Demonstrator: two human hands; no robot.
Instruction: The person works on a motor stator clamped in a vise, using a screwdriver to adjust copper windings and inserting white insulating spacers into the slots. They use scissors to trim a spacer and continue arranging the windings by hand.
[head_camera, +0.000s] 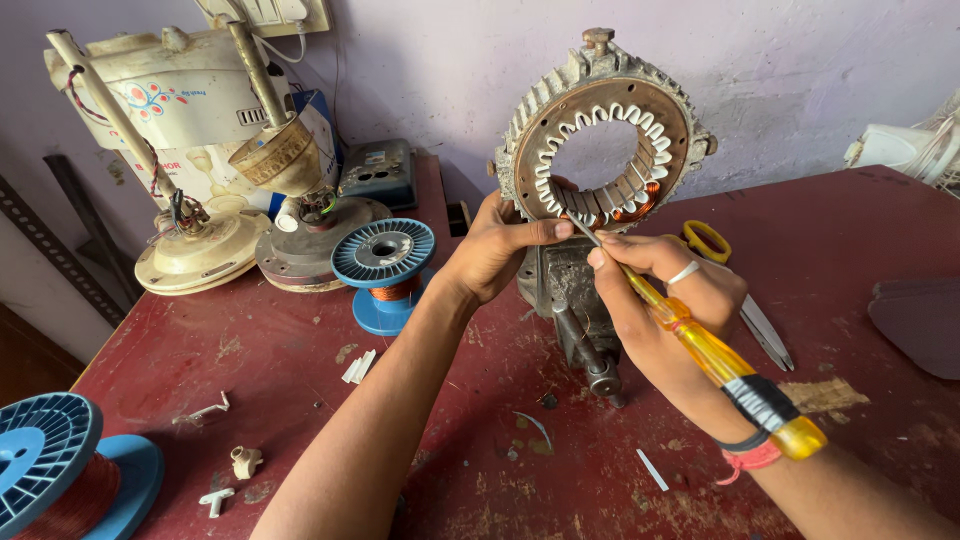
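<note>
Landmark: a round stator (603, 130) stands upright in a grey vise (575, 300) on a worn red table (300, 370), its open ring facing the viewer; white slot liners line the inner edge, with copper winding showing at the bottom right of the ring.
Left hand (497, 245): closed on the lower left rim of the stator, thumb pressed across the front face, fingers curled behind it.
Right hand (665, 300): just below the stator, gripping a screwdriver (700, 340) with a yellow see-through handle; a pale ring shows on one finger; a red thread band circles the wrist.
Screwdriver: slanted, tip up at the bottom slots of the stator, touching them beside the left thumb; the handle end, wrapped in black tape, points down and right past the wrist.
Scissors (735, 280): yellow handles, lying flat just right of the stator, partly hidden behind the right hand.
Spool (385, 270): blue, wound with copper wire, standing on the table left of the stator, near the left wrist.
Second spool (55, 470): blue, with reddish wire, far left and below the stator, at the picture's corner.
Fan parts (200, 240): cream and brown motor housings on rods, well left of the stator, against the wall.
Scraps: small white bits scattered on the table below and left of the stator.
</note>
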